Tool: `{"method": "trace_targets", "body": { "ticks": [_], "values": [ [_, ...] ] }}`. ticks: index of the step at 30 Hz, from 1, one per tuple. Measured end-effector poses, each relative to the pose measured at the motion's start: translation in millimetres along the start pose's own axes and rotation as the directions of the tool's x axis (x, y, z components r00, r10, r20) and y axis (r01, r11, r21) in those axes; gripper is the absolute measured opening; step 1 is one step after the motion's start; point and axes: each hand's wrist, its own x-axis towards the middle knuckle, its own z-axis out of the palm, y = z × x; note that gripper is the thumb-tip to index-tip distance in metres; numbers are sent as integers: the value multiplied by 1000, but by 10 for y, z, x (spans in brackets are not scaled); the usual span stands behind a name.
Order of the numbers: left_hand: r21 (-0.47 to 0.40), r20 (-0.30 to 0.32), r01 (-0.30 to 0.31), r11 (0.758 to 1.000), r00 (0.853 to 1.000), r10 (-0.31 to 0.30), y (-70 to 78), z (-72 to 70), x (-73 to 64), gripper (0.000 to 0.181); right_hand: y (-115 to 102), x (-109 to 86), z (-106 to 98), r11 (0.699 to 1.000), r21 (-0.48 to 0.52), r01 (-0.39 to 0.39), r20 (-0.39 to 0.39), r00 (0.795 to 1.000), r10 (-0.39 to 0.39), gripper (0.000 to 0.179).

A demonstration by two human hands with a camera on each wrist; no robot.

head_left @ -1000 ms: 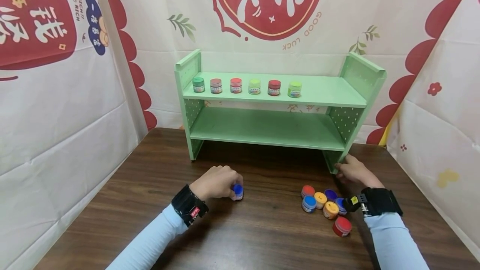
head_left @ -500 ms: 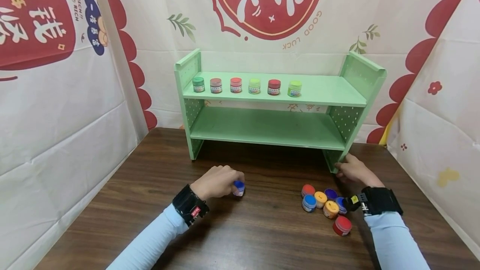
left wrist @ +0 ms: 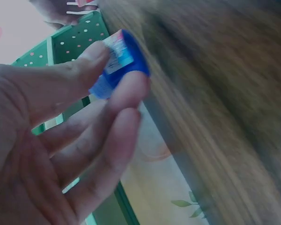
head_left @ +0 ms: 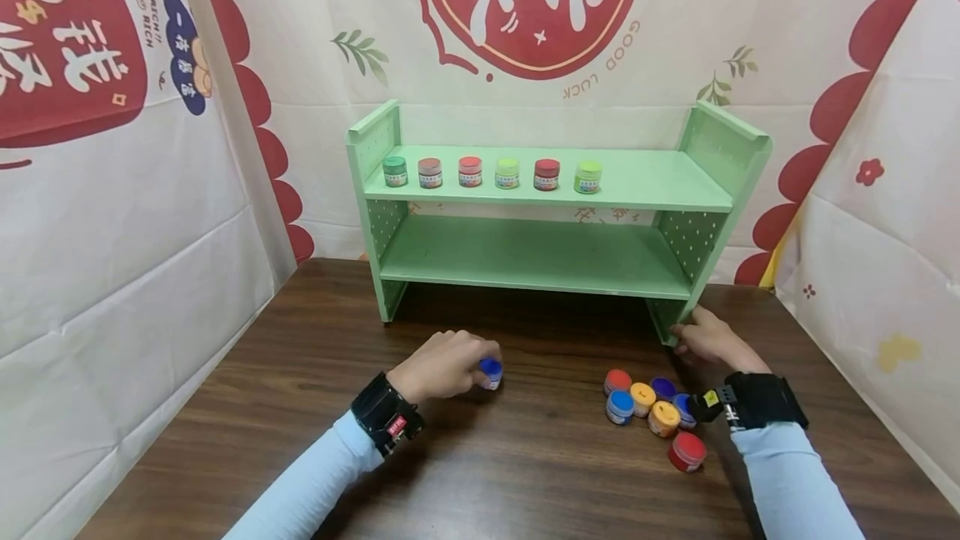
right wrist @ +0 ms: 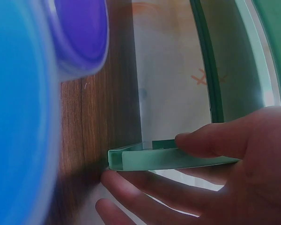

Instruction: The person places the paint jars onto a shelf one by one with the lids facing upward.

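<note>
Partly hidden, the blue-lidded jar [head_left: 492,371] sits pinched between thumb and fingertips of the left hand [head_left: 444,365]. The right hand [head_left: 714,342] grips the green shelf's leg [head_left: 663,317], thumb and fingers opposed.

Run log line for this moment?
left hand: pinches blue jar | right hand: grips rack leg | top shelf: six jars

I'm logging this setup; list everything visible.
Wood-grain table: one, brown, foreground
Two-tier shelf: one, green, at table's back
Printed cloths: number unclear, white and red, behind and beside table
Shelf jars: six, greens, reds, upper tier
Clustered jars: seven, red, yellow, blue, purple, table's right
Pinched jar: one, blue, left of cluster
Sleeves: two, light blue, foreground
Wristbands: two, black, sleeve ends
Left hand: one, holding pinched jar
Right hand: one, gripping shelf's right leg
</note>
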Motion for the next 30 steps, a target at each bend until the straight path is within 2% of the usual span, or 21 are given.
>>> {"method": "trace_targets", "body": {
  "ticks": [5,8,10,14,18,21,24,27,30],
  "values": [
    [-56,-111,-22,998,994,15,59,-134,117,28,14,-64,-22,1000,17,-5,-2,1000,5,49],
    [-75,-228,-31,997,974,13,107,-240,214,33,8,-67,-28,1000,5,-6,-3,1000,6,51],
    [-84,-315,-51,995,949,22,155,-317,309,36,1,-52,-32,1000,-6,-5,-7,1000,4,52],
    [-97,-463,-112,989,885,55,285,-508,583,38,-15,-45,-26,1000,-9,-9,-8,1000,9,51],
    [-95,-558,-156,983,826,77,444,-715,893,38,8,-73,-7,1000,12,-10,-8,1000,10,51],
    [-66,-613,-158,985,786,85,573,-876,1094,39,13,-85,6,1000,21,-19,-11,1000,20,51],
    [-37,-650,-139,990,755,82,696,-1043,1283,41,-1,-75,6,1000,3,-19,-27,999,19,50],
    [-29,-656,-112,993,752,66,801,-1195,1487,41,-19,-68,-2,1000,-3,-16,-40,999,16,47],
    [-12,-634,-77,997,772,52,880,-1290,1677,40,-21,-81,-1,1000,12,-18,-35,999,19,45]
  ]
}}
